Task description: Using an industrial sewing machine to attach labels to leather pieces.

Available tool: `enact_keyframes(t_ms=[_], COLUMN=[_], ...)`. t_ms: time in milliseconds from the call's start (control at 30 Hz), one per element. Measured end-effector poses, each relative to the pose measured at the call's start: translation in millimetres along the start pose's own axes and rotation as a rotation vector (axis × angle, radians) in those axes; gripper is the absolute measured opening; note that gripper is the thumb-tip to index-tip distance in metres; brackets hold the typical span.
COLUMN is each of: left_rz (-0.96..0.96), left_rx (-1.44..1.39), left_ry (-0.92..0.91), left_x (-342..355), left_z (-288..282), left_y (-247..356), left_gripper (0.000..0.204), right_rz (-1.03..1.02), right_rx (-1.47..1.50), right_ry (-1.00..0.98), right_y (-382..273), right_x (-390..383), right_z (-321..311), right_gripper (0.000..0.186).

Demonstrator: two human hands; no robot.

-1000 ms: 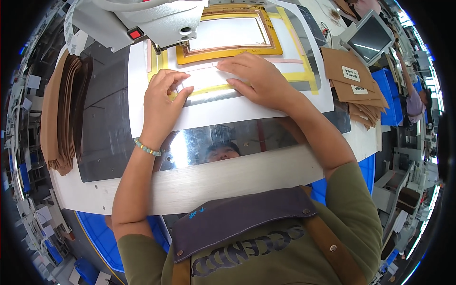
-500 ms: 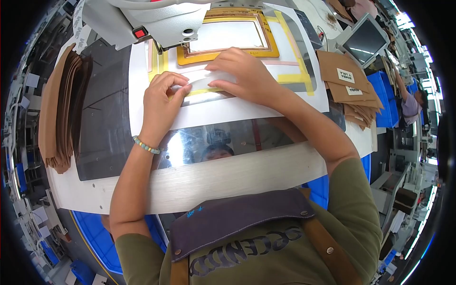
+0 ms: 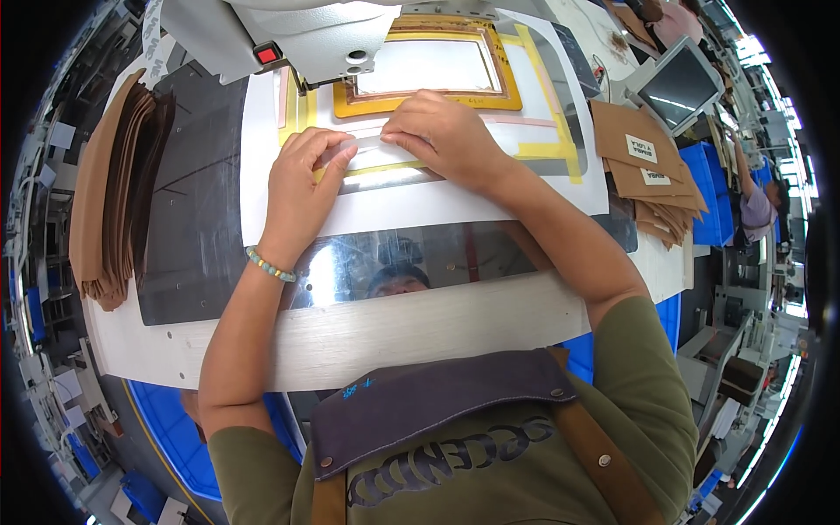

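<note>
Clear strip: thin see-through strip (image 3: 367,144), pretty sure it's plastic or tape, stretched between my two hands over the white template (image 3: 420,197), just in front of the yellow frame (image 3: 420,101).
Left hand: my left hand (image 3: 297,188) has thumb and fingertips pinched on the left end of the strip, palm down on the template. Beaded bracelet (image 3: 269,264) sits on that wrist.
Right hand: my right hand (image 3: 446,136) is curled over the right end of the strip, fingertips pressing it down. Can't tell if it's pinching or just holding it flat.
Hands overall: close together but not touching, the strip bridging the gap.
Template: white sheet with yellow tape lines (image 3: 560,114) around a window, lying flat on the table (image 3: 367,337).
Machine: white sewing head (image 3: 289,35) with a red button (image 3: 268,54), hanging over the far left part of the frame.
Shiny panel: mirror-like plate (image 3: 420,258) between the template and the table's near edge.
Left side: dark mat (image 3: 188,210), and beyond it a stack of brown pieces (image 3: 109,192) standing on edge.
Right side: pile of brown envelopes (image 3: 647,171) with white labels, a small screen (image 3: 678,87) behind them, blue bins (image 3: 709,192) next to them.
Me: green shirt, dark apron (image 3: 429,407) with brown straps.
</note>
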State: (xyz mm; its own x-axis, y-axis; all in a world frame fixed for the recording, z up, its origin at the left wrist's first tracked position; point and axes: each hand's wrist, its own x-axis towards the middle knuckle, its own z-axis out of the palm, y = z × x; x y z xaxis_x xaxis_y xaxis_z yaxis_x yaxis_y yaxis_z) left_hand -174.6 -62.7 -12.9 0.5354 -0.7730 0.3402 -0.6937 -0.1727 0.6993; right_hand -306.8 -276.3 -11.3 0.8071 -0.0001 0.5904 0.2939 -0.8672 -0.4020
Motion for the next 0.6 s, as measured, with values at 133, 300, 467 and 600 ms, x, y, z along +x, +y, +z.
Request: enact_keyframes(t_ms=[133,300,467,600], left_rz=[0.028,0.249,0.253,0.265], left_rx=[0.027,0.34,0.478,0.569], left_ry=[0.051,0.044,-0.151,-0.222], left_x=[2,14,21,25], left_z=[0,-6,1,-1], left_y=[0,-26,-29,-27], left_gripper=[0.022,0.029,0.058,0.074], right_rz=[-0.018,0.475,0.53,0.667], right_rx=[0.059,0.226,0.106,0.193], right_ry=[0.042,-0.049,-0.367,-0.526], right_y=[7,33,93,83], right_x=[8,46,56,60], right_z=[-15,-76,-72,-52], right_gripper=[0.018,0.026,0.026,0.018])
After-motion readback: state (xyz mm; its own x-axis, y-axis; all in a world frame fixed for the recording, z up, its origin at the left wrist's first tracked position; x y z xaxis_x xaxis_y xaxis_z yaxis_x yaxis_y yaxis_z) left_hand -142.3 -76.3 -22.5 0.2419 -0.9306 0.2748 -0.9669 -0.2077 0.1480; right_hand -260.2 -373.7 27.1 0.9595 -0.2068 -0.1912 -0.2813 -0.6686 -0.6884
